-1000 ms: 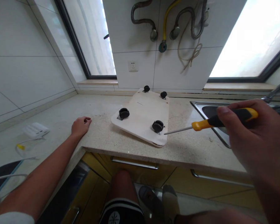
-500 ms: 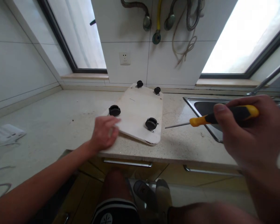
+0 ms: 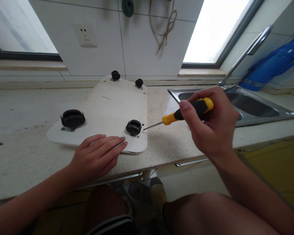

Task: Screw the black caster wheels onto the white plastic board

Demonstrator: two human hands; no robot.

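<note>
A white board [image 3: 117,107] lies on the counter with black caster wheels at its corners. My left hand [image 3: 100,155] rests flat along the board's front edge, fingers stretched out. My right hand [image 3: 210,124] is closed around a yellow and black screwdriver [image 3: 191,111]. The screwdriver's thin tip is beside the near right caster [image 3: 134,127], over the board's right edge; whether it touches the board I cannot tell. The near left caster [image 3: 73,118] stands left of my left hand. Farther back are the far left caster [image 3: 115,75] and the far right caster [image 3: 138,83].
A steel sink [image 3: 257,106] with a faucet [image 3: 247,54] is set into the counter [image 3: 22,153] on the right. Behind it is a blue item [image 3: 269,70]. The tiled wall carries a socket [image 3: 85,35] and a looped cord [image 3: 165,31]. Drawer handles line the front below.
My view has turned right and come closer. My left hand has gone from curled near the left caster to flat on the front edge. The screwdriver tip has come to the near right caster.
</note>
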